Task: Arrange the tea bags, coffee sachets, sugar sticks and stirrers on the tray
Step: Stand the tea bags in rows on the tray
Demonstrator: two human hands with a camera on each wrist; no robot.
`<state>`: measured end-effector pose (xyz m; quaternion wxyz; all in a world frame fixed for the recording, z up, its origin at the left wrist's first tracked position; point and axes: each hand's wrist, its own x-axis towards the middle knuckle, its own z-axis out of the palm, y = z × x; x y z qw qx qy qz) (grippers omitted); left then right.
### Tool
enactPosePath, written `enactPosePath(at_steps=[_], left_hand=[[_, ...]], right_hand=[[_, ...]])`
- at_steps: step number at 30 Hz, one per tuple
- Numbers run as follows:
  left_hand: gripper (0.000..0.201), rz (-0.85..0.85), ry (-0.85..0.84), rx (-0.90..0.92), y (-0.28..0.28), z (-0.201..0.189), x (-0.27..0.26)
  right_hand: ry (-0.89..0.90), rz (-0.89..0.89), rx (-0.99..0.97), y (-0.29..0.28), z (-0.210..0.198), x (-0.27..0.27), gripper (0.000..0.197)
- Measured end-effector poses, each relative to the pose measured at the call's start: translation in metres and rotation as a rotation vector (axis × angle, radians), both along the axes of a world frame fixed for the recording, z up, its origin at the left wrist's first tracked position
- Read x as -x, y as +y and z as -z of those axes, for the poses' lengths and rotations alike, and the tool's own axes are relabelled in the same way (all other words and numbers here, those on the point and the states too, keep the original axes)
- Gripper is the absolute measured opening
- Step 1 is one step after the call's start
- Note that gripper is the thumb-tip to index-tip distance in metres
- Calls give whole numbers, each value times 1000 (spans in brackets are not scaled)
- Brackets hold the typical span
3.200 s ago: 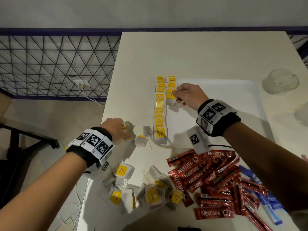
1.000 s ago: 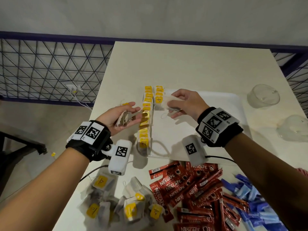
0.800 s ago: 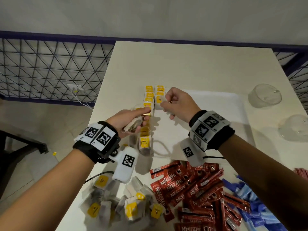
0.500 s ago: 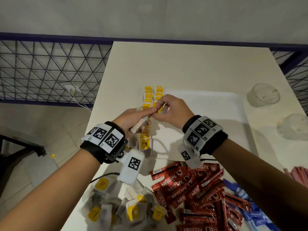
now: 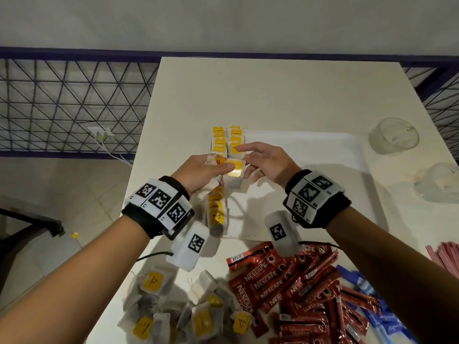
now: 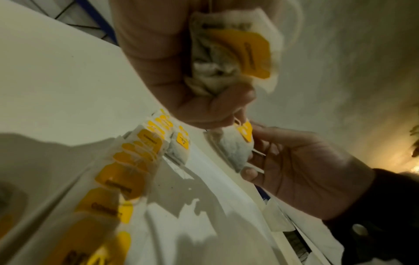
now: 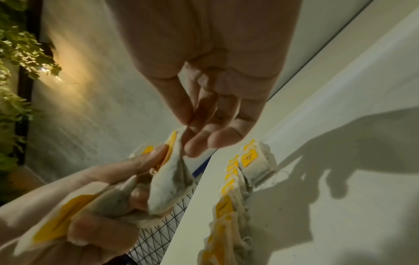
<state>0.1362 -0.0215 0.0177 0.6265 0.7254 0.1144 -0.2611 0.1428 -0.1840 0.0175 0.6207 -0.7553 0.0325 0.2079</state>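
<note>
Left hand (image 5: 198,173) clenches a bunch of tea bags (image 6: 231,52), its thumb pinning one yellow-tagged tea bag (image 5: 234,176) above the white tray's (image 5: 323,150) left edge. Two rows of tea bags (image 5: 218,145) line that edge. Right hand (image 5: 267,162) reaches in, fingers (image 7: 204,143) loosely extended; its grip looks released, perhaps just touching the bag. Nescafe sachets (image 5: 285,281) lie near on the table (image 5: 248,95).

The tea bags (image 5: 215,214) look like matt, fibrous paper (tags glossy yellow). The coffee sachets (image 5: 285,279) are shiny red foil. The tabletop (image 5: 273,95) is smooth and matt.
</note>
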Motion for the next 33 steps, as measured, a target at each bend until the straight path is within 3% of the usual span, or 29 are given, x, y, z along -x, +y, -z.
enactPosePath(at_steps=[3, 5, 7, 11, 14, 16, 20, 24, 28, 33], left_hand=[[9, 75, -24, -84, 1, 4, -8], [6, 121, -40, -119, 3, 6, -12], [5, 162, -52, -122, 5, 5, -15], [10, 276, -50, -134, 11, 7, -21], [16, 306, -10, -38, 12, 9, -22], [15, 345, -5, -25, 12, 9, -22], [14, 419, -38, -104, 14, 11, -21], [15, 411, -69, -113, 15, 11, -19], [20, 361, -64, 2, 14, 9, -16], [18, 317, -260, -69, 8, -1, -13]], right_hand=[[-23, -150, 99, -7, 5, -2, 31], [-79, -262, 252, -10, 9, -3, 27], [-99, -265, 324, -15, 11, -8, 19], [-107, -206, 312, -22, 12, -19, 18], [-89, -223, 292, -18, 15, -22, 14], [-30, -221, 218, -15, 14, -21, 8], [92, -179, 32, -16, 7, -22, 14], [79, -199, 70, -18, 2, -22, 12], [79, -206, 107, -17, 0, -21, 10], [153, -252, 112, -8, 6, -10, 19]])
